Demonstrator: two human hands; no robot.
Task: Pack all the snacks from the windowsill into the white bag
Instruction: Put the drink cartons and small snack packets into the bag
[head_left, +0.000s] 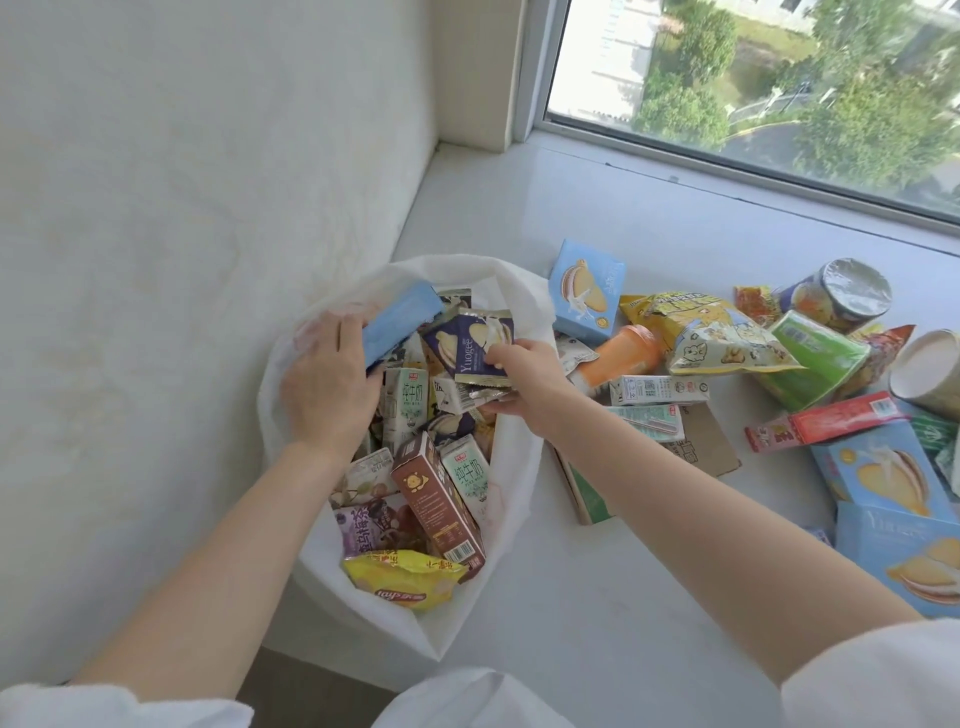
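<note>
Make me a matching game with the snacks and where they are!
Things:
1. yellow Lay's chip bag
2. orange bottle
3. light blue box
4. dark blue Yuogee packet

Places:
A. lying on the windowsill
B. held by the left hand
C. pinched by the right hand
D. inside the white bag, nearest the person

Pairs: 1-D, 2-A, 3-B, 4-C

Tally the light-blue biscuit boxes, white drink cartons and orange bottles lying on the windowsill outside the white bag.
Light-blue biscuit boxes: 3
White drink cartons: 2
Orange bottles: 1
Total: 6
</note>
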